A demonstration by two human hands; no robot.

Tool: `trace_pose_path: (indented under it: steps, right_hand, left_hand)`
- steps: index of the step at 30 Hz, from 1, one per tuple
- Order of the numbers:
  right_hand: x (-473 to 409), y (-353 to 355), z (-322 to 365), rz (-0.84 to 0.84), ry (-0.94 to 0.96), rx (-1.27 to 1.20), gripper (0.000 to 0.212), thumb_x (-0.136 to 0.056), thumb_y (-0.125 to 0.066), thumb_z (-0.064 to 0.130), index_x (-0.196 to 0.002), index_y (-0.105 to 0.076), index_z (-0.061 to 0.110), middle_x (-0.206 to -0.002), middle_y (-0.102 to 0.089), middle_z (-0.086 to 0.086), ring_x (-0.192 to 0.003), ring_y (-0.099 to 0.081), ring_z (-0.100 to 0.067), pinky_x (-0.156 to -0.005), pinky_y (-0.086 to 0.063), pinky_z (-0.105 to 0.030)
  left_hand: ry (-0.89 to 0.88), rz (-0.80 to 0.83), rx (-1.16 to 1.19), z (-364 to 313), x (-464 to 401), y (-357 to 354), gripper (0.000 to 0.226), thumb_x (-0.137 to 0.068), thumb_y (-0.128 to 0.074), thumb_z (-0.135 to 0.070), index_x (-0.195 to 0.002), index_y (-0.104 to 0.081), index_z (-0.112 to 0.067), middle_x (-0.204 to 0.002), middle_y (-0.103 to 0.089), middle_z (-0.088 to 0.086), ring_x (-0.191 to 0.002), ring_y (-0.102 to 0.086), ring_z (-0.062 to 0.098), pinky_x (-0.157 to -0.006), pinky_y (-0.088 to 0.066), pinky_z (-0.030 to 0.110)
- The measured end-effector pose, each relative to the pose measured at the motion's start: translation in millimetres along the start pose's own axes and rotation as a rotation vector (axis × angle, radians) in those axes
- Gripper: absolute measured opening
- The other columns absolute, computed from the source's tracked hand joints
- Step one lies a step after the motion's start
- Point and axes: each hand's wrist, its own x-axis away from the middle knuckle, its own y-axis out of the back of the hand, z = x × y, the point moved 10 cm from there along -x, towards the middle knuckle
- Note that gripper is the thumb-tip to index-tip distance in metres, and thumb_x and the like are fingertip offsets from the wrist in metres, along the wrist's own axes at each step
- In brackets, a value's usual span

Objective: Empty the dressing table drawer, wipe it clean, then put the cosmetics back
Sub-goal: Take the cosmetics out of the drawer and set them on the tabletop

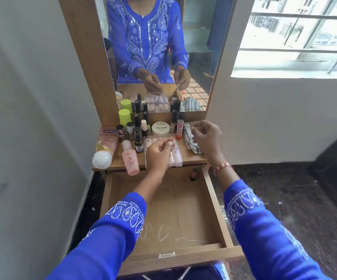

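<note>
Nearest us, the drawer [169, 215] stands pulled fully out, a shallow box of pale wood-grain board with a metal catch on its front edge. White streaks mark the floor near the front. We find it nearly emptied: one small dark bottle [193, 174] remains upright in the far right corner. We judge the emptying step almost done and the wiping not begun.

Above the drawer's far edge, both hands hover over the table. The left hand [159, 151] is over a flat clear nail case [175, 156] at the table's front edge, fingers curled with thumb and forefinger brought together; whether they pinch anything we cannot tell. The right hand [208, 138] hangs over a grey striped cloth [189, 140] at the right edge, fingers loosely curled, apparently gripping nothing; blur prevents certainty. A copper-coloured bangle sits on that wrist.

The cosmetics crowd the table [193, 159], evidently moved there to clear the drawer. A pink tube [105, 146] with a white cap lies at the front left corner; a pink bottle [130, 158] lies overhanging the front edge. Behind stand small dark-capped polish bottles, a round white jar [161, 128] and, toward the back left, a lime-capped can [124, 116].

The cloth lies within reach, presumably ready for wiping.
</note>
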Motion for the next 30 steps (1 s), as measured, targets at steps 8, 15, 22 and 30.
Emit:
trace_pose_path:
  steps: [8,15,22,30]
  right_hand:
    - [79,-28,-72,0.163,-0.050,0.332,0.012,-0.083,-0.056,0.007,-0.082,-0.066,0.000,-0.090,-0.065,-0.016,-0.078,-0.059,-0.025,-0.068,-0.039,-0.026]
    - [91,-65,-73,0.466,0.124,0.900,0.027,-0.090,-0.034,-0.003,-0.108,-0.055,-0.002,-0.114,-0.048,-0.019,-0.105,-0.053,-0.037,-0.085,-0.045,-0.042]
    - [82,-78,-86,0.419,0.231,1.085,0.035,-0.056,-0.028,0.003,-0.036,-0.056,0.012,-0.046,-0.051,-0.005,-0.031,-0.049,-0.017,-0.033,-0.044,-0.023]
    - [89,-70,-74,0.417,0.211,0.984,0.031,-0.092,-0.030,-0.004,-0.113,-0.053,-0.002,-0.118,-0.050,-0.018,-0.110,-0.053,-0.032,-0.088,-0.046,-0.040]
  left_hand:
    - [0.133,-0.026,0.149,49,58,20,0.018,-0.092,-0.049,-0.004,-0.090,-0.065,-0.013,-0.077,-0.065,-0.001,-0.070,-0.059,0.009,-0.068,-0.051,0.022]
    - [0.239,-0.021,0.144,83,83,29,0.023,-0.092,-0.048,-0.004,-0.083,-0.064,-0.017,-0.077,-0.065,0.002,-0.069,-0.059,0.011,-0.066,-0.050,0.021]
    - [0.276,-0.021,0.140,90,89,38,0.023,-0.092,-0.048,-0.003,-0.082,-0.063,-0.016,-0.076,-0.065,0.003,-0.069,-0.059,0.012,-0.067,-0.050,0.022]
    - [0.343,0.007,0.131,98,97,36,0.024,-0.092,-0.046,-0.003,-0.081,-0.063,-0.016,-0.076,-0.064,0.003,-0.068,-0.059,0.012,-0.067,-0.050,0.024]
